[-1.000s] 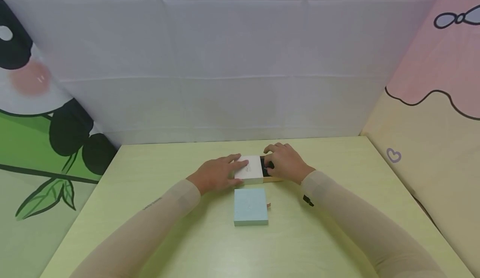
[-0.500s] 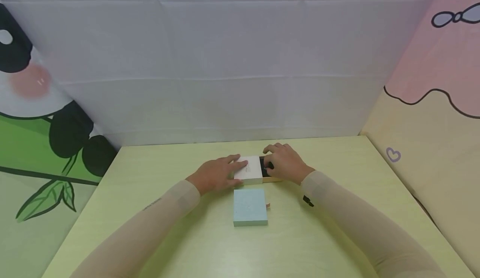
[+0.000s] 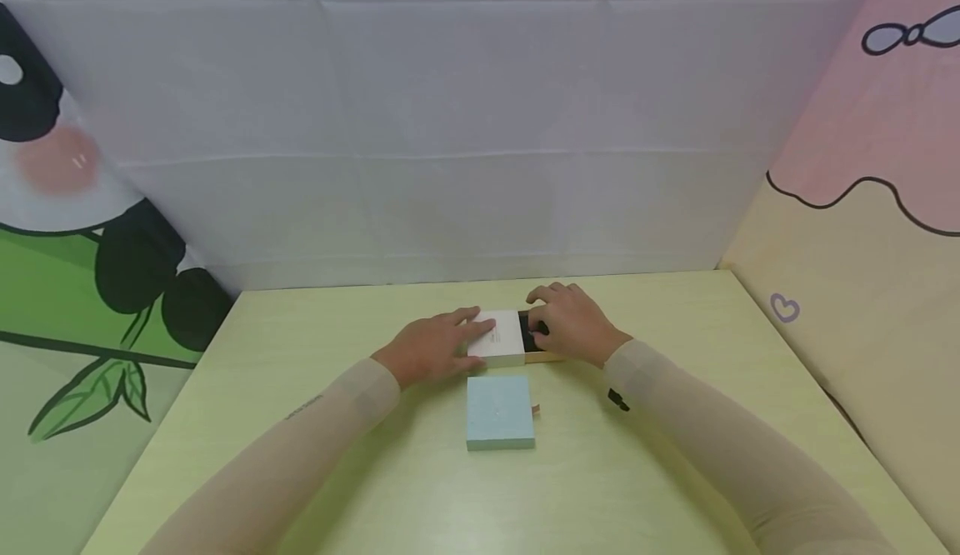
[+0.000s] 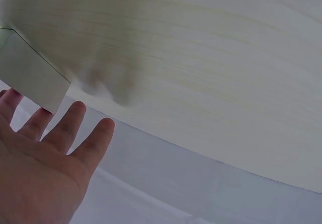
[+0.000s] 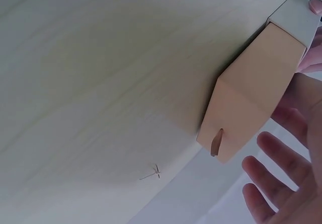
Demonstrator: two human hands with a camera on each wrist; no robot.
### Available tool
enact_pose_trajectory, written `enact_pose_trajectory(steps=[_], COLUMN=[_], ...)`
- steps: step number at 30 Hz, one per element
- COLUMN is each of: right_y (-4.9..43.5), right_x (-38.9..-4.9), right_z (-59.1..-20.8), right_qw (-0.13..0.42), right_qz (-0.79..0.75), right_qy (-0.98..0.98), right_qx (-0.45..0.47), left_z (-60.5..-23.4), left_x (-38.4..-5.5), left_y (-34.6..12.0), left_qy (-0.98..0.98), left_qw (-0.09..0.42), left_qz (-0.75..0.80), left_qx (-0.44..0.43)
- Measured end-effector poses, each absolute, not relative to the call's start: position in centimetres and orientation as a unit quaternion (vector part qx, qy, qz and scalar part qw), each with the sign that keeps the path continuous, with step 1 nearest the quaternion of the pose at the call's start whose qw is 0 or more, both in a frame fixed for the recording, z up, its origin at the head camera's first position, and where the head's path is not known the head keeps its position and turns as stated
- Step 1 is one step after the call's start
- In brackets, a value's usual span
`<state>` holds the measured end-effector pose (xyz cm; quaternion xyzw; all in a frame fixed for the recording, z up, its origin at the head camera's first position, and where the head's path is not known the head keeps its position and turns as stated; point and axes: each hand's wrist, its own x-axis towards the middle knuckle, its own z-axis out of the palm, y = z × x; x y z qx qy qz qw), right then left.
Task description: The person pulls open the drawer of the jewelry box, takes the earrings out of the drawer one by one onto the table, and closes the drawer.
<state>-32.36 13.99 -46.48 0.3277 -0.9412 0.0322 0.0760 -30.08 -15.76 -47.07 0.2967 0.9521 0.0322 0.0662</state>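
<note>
Table, pale yellow: we list its far edge as running straight along a creased white cloth, its side edges spreading outward toward the viewer. Bare tabletop reaches from both arms to these side edges, and a strip lies between the boxes and the far edge.

White box: near the middle of the table, toward the far edge, lying flat, its right end unclosed.

Drawer, tan: partly out of the white box's right end, with a dark inside. We see a small tab on its end face; we cannot tell what lies within.

Blue box, pale: flat, on the near side of the white box, apart from it by a narrow gap. A small reddish tab sticks out at its right side; its inside is hidden from us.

Left hand: fingers spread wide and straight, resting on the white box.

Right hand: thumb and forefinger down at the drawer's dark inside, other fingers apart; we cannot tell whether it pinches anything.
</note>
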Motion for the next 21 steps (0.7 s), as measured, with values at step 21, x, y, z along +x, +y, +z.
enact_pose_trajectory(steps=[21], right_y=[14.46], right_x=[-32.22], right_z=[-46.23], right_qw=[0.092], right_qz=[0.041], right_qy=[-0.94], right_qx=[0.327], left_z=[-46.65], left_x=[-29.8], left_y=[-15.65], left_qy=[0.953], left_qw=[0.074], left_qz=[0.036], left_qx=[0.29])
